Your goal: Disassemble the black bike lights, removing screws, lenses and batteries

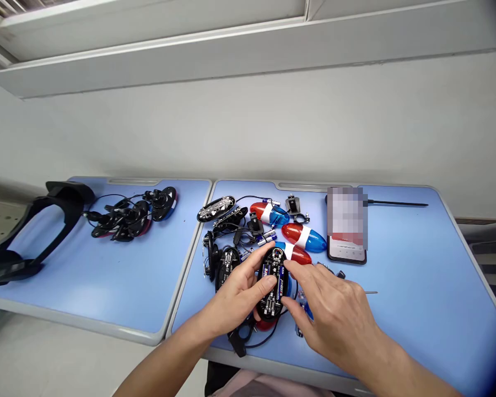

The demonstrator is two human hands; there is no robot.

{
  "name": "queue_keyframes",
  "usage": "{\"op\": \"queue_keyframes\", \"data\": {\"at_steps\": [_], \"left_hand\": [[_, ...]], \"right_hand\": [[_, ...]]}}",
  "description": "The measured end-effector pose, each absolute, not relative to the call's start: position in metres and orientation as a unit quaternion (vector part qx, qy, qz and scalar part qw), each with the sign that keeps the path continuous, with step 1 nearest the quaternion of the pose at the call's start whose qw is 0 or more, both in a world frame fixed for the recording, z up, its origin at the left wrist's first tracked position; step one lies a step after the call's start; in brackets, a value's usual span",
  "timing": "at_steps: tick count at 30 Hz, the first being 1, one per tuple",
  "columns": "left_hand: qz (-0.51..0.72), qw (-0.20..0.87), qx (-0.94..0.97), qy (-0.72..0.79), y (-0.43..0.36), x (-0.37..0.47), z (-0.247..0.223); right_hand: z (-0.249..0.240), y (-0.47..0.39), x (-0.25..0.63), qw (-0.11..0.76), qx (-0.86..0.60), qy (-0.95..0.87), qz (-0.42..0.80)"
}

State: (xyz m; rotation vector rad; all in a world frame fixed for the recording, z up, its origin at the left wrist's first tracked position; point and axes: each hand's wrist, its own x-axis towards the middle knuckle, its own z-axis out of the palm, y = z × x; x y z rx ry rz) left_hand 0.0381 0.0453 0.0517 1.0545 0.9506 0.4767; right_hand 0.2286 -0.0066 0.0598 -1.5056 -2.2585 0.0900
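Note:
In my left hand [248, 284] is a black oval bike-light base [271, 306], its open side up, showing a circuit board with metal clips. My left thumb presses on its middle, beside a blue battery [266, 270]. Along the base's right side lies a second blue battery [281, 281]; the index finger and thumb of my right hand [334, 306] grip its two ends. Just beyond my hands are red-and-blue light covers [303, 237]. Several more open bases [216, 209] with cables lie to the left.
A phone [347, 255] with a blurred screen and a black screwdriver-like rod [399, 203] lie at right. Black clamps [292, 204] sit at the back. On the left table [149, 298] are assembled lights [164, 203] and a black curved frame [60, 220].

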Motion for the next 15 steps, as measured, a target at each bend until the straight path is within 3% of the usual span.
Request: {"op": "queue_keyframes", "data": {"at_steps": [15], "left_hand": [[0.209,0.722,0.495,0.436,0.043,0.039,0.046]], "right_hand": [[0.052,-0.003,0.228,0.242,-0.456,-0.857,0.004]]}}
